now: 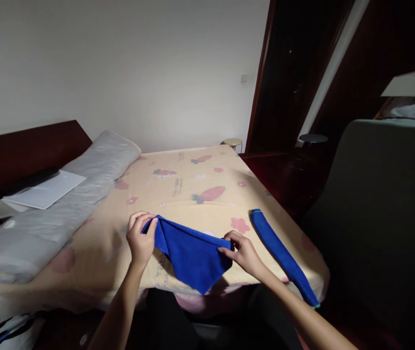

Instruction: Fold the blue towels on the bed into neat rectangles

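A blue cloth (196, 257), partly folded, hangs between my hands above the near part of the bed (178, 194). Its lower edge comes down to a blunt point. My left hand (142, 236) pinches the upper left corner between thumb and fingers. At the right end of the top edge, my right hand (239, 250) grips the same cloth, thumb in front. To the right lies a long, narrow blue cloth roll (283, 257), slanting along the bed's right side and touched by neither hand.
Grey bedding (83, 199) runs along the bed's left side, with a white flat item (46, 189) on it, beside the dark headboard (28, 150). A dark chair back (386, 194) stands at right. Two stools (232, 142) (313, 139) stand beyond the bed.
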A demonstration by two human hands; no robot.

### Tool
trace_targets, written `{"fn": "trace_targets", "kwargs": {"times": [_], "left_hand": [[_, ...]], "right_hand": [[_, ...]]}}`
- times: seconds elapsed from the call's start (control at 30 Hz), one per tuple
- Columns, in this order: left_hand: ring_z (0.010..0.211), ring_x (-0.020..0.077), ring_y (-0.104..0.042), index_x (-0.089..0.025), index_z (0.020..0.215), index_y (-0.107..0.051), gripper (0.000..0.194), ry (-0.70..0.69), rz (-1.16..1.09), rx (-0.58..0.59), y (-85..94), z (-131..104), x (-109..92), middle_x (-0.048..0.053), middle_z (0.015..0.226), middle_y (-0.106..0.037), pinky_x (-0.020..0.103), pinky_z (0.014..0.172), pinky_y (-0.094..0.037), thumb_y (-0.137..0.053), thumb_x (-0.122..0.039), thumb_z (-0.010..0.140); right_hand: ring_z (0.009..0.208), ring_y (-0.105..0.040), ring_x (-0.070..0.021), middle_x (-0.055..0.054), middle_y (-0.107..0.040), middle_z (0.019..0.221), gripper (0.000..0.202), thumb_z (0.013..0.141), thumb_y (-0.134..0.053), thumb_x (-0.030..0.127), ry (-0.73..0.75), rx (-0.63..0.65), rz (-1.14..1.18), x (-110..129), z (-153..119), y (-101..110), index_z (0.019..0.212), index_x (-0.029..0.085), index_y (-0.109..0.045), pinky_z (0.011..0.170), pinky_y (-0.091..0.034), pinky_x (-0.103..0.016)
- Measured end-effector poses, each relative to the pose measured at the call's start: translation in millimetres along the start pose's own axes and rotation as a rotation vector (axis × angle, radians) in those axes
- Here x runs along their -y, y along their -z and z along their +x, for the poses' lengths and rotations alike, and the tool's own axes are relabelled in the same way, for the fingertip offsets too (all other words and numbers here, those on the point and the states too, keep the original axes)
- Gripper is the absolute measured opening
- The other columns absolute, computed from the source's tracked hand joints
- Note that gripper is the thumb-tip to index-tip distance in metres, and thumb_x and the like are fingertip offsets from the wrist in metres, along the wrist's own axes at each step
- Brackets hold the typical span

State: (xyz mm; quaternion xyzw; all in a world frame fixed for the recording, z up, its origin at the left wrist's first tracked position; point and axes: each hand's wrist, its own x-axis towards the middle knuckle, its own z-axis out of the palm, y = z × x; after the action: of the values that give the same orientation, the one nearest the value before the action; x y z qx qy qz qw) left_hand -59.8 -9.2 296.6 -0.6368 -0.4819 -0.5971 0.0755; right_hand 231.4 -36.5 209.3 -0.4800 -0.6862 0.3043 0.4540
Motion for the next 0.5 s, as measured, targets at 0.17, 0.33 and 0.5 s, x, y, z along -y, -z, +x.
{"fn": "trace_targets", "kwargs": {"times": [0.17, 0.33, 0.5], "left_hand": [[0.085, 0.0168, -0.060, -0.020, 0.080, -0.063, 0.010, -0.001, 0.079, -0.070, 10.5, 10, 11, 0.001, 0.085, -0.059, 0.033, 0.082, -0.050, -0.062, -0.030, 0.083], [0.084, 0.0169, -0.059, -0.020, 0.079, -0.063, 0.011, 0.044, 0.104, -0.134, 17.8, 15, 20, 0.001, 0.084, -0.060, 0.033, 0.080, -0.048, -0.062, -0.031, 0.081], [0.082, 0.0166, -0.059, -0.019, 0.078, -0.063, 0.010, 0.030, 0.100, -0.174, 20.7, 19, 21, 0.001, 0.083, -0.060, 0.031, 0.077, -0.047, -0.063, -0.029, 0.080]], "right_hand": [[0.060, -0.049, -0.0137, 0.002, -0.055, 0.068, 0.028, 0.075, -0.070, 0.044, -0.001, -0.007, -0.019, -1, 1, 0, 0.069, 0.021, -0.054, 0.056, -0.039, -0.026], [0.061, -0.050, -0.0144, 0.002, -0.056, 0.068, 0.026, 0.075, -0.068, 0.042, -0.018, 0.009, -0.023, 1, 0, 0, 0.069, 0.021, -0.055, 0.056, -0.039, -0.026], [0.060, -0.049, -0.0137, 0.003, -0.054, 0.065, 0.025, 0.074, -0.069, 0.038, -0.036, 0.016, -0.030, -2, 1, 1, 0.067, 0.022, -0.052, 0.056, -0.038, -0.025]]}}
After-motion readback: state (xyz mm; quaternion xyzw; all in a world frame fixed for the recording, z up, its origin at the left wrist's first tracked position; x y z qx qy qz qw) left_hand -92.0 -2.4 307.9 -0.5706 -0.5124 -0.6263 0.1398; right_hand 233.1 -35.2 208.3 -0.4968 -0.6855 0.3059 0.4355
